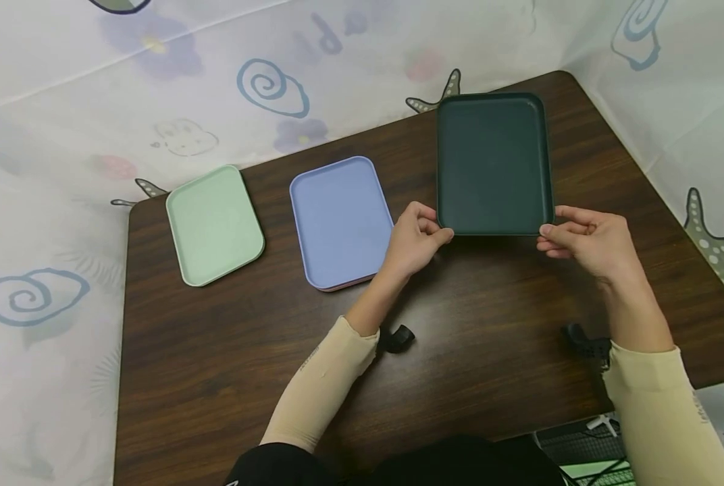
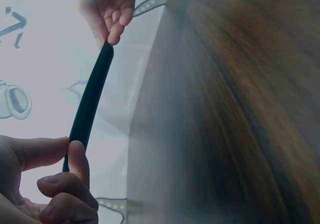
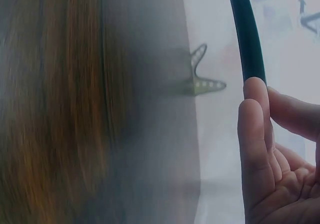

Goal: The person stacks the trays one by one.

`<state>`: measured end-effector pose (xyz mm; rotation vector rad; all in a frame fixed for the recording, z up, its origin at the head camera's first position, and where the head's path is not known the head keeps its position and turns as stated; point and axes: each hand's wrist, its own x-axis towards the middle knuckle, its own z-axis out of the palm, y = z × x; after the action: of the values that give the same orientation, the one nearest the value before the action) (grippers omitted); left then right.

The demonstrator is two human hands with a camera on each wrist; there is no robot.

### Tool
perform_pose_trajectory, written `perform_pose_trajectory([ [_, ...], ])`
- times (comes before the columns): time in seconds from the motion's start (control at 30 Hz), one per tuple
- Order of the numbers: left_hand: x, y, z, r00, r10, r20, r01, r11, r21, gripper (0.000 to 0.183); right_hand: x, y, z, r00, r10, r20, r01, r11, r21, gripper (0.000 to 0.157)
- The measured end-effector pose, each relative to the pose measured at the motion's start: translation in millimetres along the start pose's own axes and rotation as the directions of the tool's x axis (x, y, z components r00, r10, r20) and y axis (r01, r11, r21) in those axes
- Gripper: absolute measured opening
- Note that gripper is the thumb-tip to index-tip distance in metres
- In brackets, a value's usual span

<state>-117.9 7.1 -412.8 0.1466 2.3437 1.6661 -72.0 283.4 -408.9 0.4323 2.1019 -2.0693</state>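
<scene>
A dark green rectangular tray (image 1: 494, 165) is held up off the table by both hands. My left hand (image 1: 415, 237) pinches its near left corner between thumb and fingers. At the near right corner my right hand (image 1: 589, 243) pinches the rim the same way. Both wrist views show the tray edge-on, as a thin green edge (image 2: 92, 98) with the wood well apart from it. Left of the left hand lies a blue tray (image 1: 344, 223), with a reddish edge showing beneath it. Farther left a light green tray (image 1: 216, 226) lies flat.
The dark wooden table (image 1: 216, 378) meets a patterned white cloth (image 1: 362, 54) at its back and sides. A black strap-like piece (image 1: 398, 339) is by the left forearm, another dark piece (image 1: 581, 341) by the right. Below the near edge are cables and a green-lit object (image 1: 599, 472).
</scene>
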Motion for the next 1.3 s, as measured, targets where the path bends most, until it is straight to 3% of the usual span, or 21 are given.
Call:
perform_pose_trajectory([
  [0.27,-27.2,-16.4,-28.3,0.999,-0.004,-0.036,-0.001,0.992,-0.124,0.030,0,-5,32.0,0.996,-0.026,0.081,0.036,0.992,-0.122,0.063],
  [0.4,-38.5,-23.3,-43.4,0.998,-0.016,-0.060,0.005,0.983,-0.181,0.029,1,-4,47.4,0.991,-0.027,0.131,0.044,0.990,-0.131,0.064],
  [0.87,-76.5,-42.0,-87.9,0.983,-0.087,-0.160,0.044,0.965,-0.258,0.029,4,-2,104.9,0.968,-0.073,0.239,0.114,0.980,-0.162,0.057],
  [1.07,-94.7,-54.0,-103.2,0.971,-0.117,-0.210,0.050,0.953,-0.299,0.026,2,-4,129.5,0.959,-0.069,0.276,0.133,0.966,-0.220,0.055],
  [1.3,-113.0,-65.5,-118.8,0.956,-0.144,-0.256,0.056,0.945,-0.323,0.025,0,1,156.1,0.948,-0.064,0.313,0.137,0.966,-0.218,0.054],
])
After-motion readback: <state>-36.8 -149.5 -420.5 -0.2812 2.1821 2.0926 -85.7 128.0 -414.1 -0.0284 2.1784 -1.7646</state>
